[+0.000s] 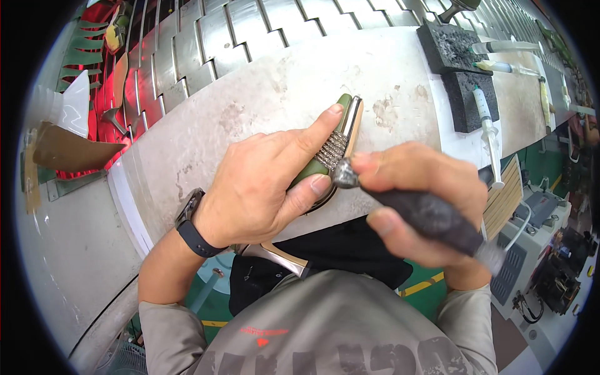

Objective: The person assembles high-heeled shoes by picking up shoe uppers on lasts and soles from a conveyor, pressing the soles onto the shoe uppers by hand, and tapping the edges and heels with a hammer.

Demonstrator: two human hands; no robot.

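Observation:
A green high-heeled shoe (306, 170) lies across the table edge, with a band of sparkling stones (332, 149) over its strap. From under my left wrist its shiny pale heel (275, 255), dark at the tip, sticks out over my lap. My left hand (265, 175) grips the shoe, index finger stretched along the green part and thumb by the band. In my right hand (431, 190) is a dark-handled tool (428, 219) with a rounded silvery head (345, 175). That head is at the lower edge of the stone band; contact is unclear. A whitish, blurred end shows beyond the grip.
Dark foam blocks (447, 47) and several syringes (484, 112) occupy the right side of the table. Beyond the pale worktop (281, 81) runs a slatted metal conveyor (244, 28). Brown and green shoe parts (72, 149) lie at the left. Equipment (531, 231) stands at the right.

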